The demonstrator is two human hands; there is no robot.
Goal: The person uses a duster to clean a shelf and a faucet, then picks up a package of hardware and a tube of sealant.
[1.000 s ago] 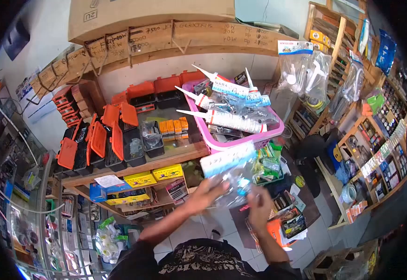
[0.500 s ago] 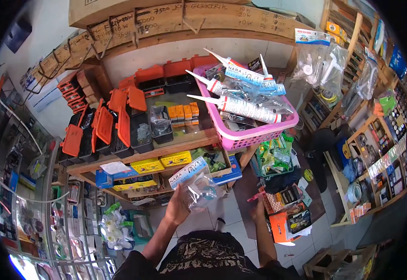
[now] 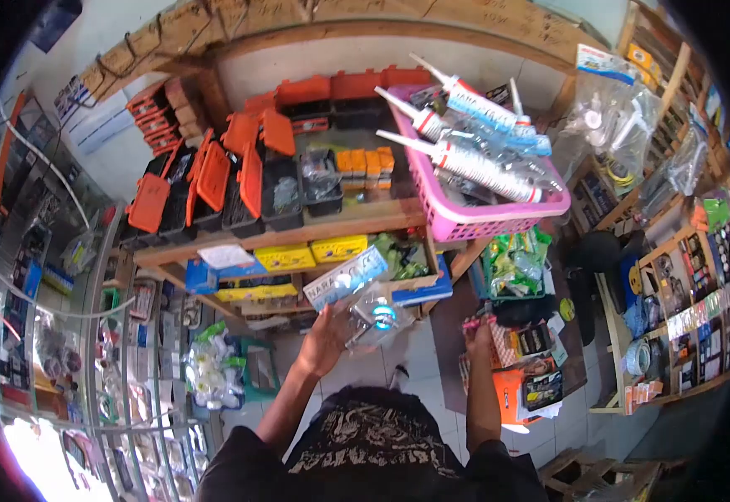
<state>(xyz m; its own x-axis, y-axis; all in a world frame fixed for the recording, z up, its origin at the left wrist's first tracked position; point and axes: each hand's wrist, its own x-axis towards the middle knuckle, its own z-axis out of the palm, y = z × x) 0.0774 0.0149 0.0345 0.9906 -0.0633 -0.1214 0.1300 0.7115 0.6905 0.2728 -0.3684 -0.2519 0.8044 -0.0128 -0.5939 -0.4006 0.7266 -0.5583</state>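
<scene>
My left hand [image 3: 323, 343] is closed on a clear plastic packet [image 3: 373, 318] in front of the lower shelf. Its blue-and-white header card reads NARA, and a shiny bluish round part shows through the plastic. My right hand [image 3: 479, 341] hangs lower right with fingers curled by a small red-pink thing [image 3: 478, 322], whose kind I cannot make out. Beside it lie a red-and-white checked item [image 3: 507, 345] and an orange box [image 3: 507, 397] with dark packs on it.
On the wooden bench [image 3: 298, 234] stand black boxes with orange lids [image 3: 213, 180] and a pink basket [image 3: 490, 222] of sealant tubes [image 3: 486, 171]. Green packets fill a bin [image 3: 511, 263] at right. Glass shelving [image 3: 122, 376] lines the left, with a bag of white items [image 3: 213, 372] near it.
The view has shifted, so the bench sits higher and farther right. The packet in my left hand has turned, its card tilting, and its bluish part catches more light. My right hand is slightly higher.
</scene>
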